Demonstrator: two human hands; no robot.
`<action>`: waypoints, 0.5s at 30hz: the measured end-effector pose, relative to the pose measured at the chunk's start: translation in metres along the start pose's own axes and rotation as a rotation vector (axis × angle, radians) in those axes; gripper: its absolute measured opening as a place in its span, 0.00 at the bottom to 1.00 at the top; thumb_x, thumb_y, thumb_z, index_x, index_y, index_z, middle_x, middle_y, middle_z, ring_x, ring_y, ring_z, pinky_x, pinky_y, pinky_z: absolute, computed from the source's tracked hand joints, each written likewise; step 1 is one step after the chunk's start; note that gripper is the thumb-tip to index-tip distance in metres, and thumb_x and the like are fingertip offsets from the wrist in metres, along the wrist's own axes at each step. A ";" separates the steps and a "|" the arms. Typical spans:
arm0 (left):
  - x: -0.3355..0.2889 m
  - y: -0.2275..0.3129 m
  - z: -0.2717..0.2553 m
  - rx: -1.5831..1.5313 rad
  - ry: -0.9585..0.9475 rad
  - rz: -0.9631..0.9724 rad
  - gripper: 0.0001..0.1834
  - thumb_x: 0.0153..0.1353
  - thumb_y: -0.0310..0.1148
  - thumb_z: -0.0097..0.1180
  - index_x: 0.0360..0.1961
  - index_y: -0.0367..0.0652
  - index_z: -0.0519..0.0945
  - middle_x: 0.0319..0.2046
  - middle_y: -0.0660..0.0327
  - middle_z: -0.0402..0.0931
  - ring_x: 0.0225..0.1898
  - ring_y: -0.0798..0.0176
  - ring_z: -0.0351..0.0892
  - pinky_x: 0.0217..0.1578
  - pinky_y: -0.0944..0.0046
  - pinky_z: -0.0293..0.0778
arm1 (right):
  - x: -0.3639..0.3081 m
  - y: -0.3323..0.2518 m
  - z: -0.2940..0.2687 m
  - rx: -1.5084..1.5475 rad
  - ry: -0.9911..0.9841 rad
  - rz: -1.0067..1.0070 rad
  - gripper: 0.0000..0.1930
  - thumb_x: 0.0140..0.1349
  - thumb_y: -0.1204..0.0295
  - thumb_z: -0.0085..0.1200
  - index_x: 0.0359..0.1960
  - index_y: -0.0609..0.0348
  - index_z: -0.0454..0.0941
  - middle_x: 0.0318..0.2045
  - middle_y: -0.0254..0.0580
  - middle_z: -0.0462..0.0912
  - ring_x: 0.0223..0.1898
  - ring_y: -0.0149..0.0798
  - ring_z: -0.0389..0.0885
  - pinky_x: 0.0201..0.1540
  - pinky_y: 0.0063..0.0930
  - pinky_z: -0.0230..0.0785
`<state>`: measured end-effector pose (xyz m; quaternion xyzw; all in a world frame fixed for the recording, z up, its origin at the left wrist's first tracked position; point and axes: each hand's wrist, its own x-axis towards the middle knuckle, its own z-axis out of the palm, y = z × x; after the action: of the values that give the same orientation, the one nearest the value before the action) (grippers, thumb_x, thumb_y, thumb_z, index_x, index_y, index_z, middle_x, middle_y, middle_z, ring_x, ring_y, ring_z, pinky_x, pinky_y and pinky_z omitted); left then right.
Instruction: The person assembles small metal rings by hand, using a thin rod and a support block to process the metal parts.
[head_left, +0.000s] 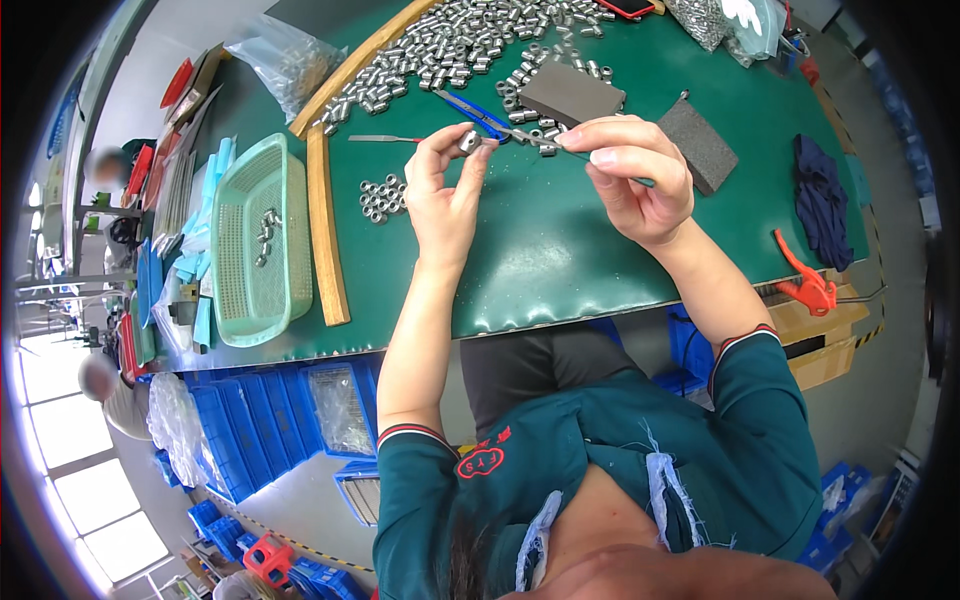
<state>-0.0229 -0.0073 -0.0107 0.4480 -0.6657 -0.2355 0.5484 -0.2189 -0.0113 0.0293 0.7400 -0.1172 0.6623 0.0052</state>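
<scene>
My left hand (445, 205) pinches a small shiny metal sleeve (469, 143) between thumb and fingers, with its hole showing. In my right hand (645, 178) is a slim, file-like metal tool (541, 139) with a dark green end; its tip points left toward the sleeve. Whether the tip touches the sleeve I cannot tell. Just beyond the hands lie a blue-handled tool (480, 116) and a thin metal tool with a red part (372, 138). A small cluster of metal sleeves (382, 199) sits left of my left wrist.
A large pile of sleeves (440, 50) spreads along the back, beside wooden strips (325, 230). Grey blocks (572, 95) lie beyond my right hand. A green basket (300, 270) holds a few parts at left. A red air gun (808, 288) hangs by the right edge, near dark cloth (822, 200).
</scene>
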 end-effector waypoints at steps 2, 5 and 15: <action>0.000 0.000 0.000 0.028 0.010 0.000 0.13 0.61 0.24 0.57 0.47 0.36 0.73 0.39 0.58 0.79 0.42 0.68 0.79 0.45 0.72 0.71 | 0.000 -0.002 0.001 0.010 -0.013 0.015 0.13 0.52 0.80 0.61 0.38 0.55 0.73 0.33 0.41 0.83 0.29 0.37 0.83 0.25 0.22 0.75; -0.001 -0.003 0.002 -0.012 0.049 -0.026 0.14 0.57 0.26 0.61 0.44 0.38 0.75 0.36 0.61 0.80 0.40 0.68 0.77 0.46 0.70 0.69 | -0.001 -0.004 0.004 0.016 -0.040 0.013 0.14 0.52 0.79 0.62 0.39 0.55 0.73 0.34 0.40 0.83 0.29 0.37 0.83 0.25 0.23 0.75; -0.001 0.006 0.001 0.227 0.052 0.151 0.17 0.51 0.29 0.67 0.44 0.42 0.78 0.32 0.64 0.79 0.41 0.66 0.76 0.50 0.66 0.64 | -0.001 -0.007 0.005 0.039 -0.101 0.114 0.13 0.52 0.82 0.60 0.39 0.59 0.74 0.33 0.43 0.83 0.32 0.40 0.84 0.32 0.26 0.77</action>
<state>-0.0264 -0.0036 -0.0065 0.4617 -0.7053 -0.1051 0.5276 -0.2123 -0.0051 0.0291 0.7646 -0.1462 0.6255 -0.0528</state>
